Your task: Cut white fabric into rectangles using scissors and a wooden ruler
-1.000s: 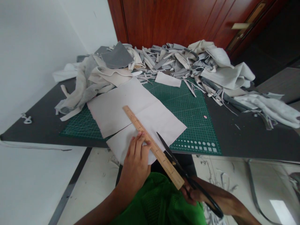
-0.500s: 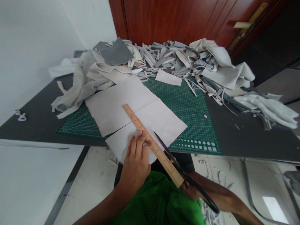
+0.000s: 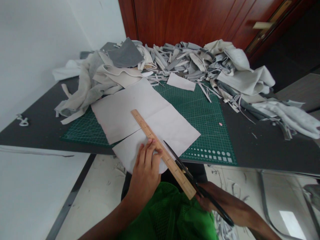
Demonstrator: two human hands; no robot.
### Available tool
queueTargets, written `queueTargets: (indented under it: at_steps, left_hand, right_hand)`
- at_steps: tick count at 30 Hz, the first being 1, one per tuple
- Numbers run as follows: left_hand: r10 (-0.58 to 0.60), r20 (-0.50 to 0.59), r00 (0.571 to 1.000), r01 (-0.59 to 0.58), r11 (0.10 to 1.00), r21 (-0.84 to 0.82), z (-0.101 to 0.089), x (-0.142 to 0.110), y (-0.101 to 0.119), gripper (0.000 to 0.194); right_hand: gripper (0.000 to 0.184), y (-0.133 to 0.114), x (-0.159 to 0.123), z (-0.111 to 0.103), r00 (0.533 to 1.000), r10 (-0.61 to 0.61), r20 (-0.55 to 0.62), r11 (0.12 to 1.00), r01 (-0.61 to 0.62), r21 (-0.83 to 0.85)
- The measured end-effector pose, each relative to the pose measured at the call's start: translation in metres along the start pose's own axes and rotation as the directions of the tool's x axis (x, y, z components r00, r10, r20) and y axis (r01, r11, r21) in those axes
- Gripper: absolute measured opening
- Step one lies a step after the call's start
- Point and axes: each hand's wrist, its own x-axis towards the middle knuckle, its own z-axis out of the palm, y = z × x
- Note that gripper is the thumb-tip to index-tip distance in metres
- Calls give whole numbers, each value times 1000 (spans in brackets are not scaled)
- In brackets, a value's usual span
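Observation:
My left hand (image 3: 145, 165) lies over the near end of a pale sheet (image 3: 130, 148), fingers bent onto the left edge of a wooden ruler (image 3: 145, 126); its thumb is hidden. The ruler slants across the sheet toward my body. My right hand (image 3: 206, 196) is closed around the black-handled scissors (image 3: 186, 171), partly hidden behind them. Their blades point up and left along the ruler's right edge, over the sheet. A slit runs in from the sheet's left side toward the ruler. The sheet's near end hangs past the table edge.
A green cutting mat (image 3: 207, 116) lies under the sheet on the dark table (image 3: 250, 146). Heaped grey and cream scraps (image 3: 175, 60) line the back, with larger folded pieces (image 3: 85, 83) at left. A small pale rectangle (image 3: 181, 81) rests on the mat. Offcuts litter the floor.
The view has shifted very slightly. Both hands, the ruler and the scissors keep the same places on the sheet.

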Motion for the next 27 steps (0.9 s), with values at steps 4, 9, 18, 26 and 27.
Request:
queueTargets:
  at_steps: [4,9,18,26,27]
  left_hand:
    - [14,-7,1000,-14,999,34,1,0,0,39]
    - [30,-28,999,-28,997,77,4,-2,-2,40]
    - [57,-28,998,-53,993,108,2,1,-4,37]
    - [52,-15,999,-50,994,93,1,1,-5,39]
    - [48,-15,999,-47,995,90,1,1,-5,41]
  right_hand:
    - [63,0,0,0,1000,7,-15,1000,-7,7]
    - [62,9,-2,4,997,41,-70,999,-41,5]
    - [61,14,-2,6,994,34,-108,999,-38,-39]
    - [65,7,-3,3,994,55,-99,989,-68,-131]
    - [65,7,-3,2,994,49,-101,988,-63,-138]
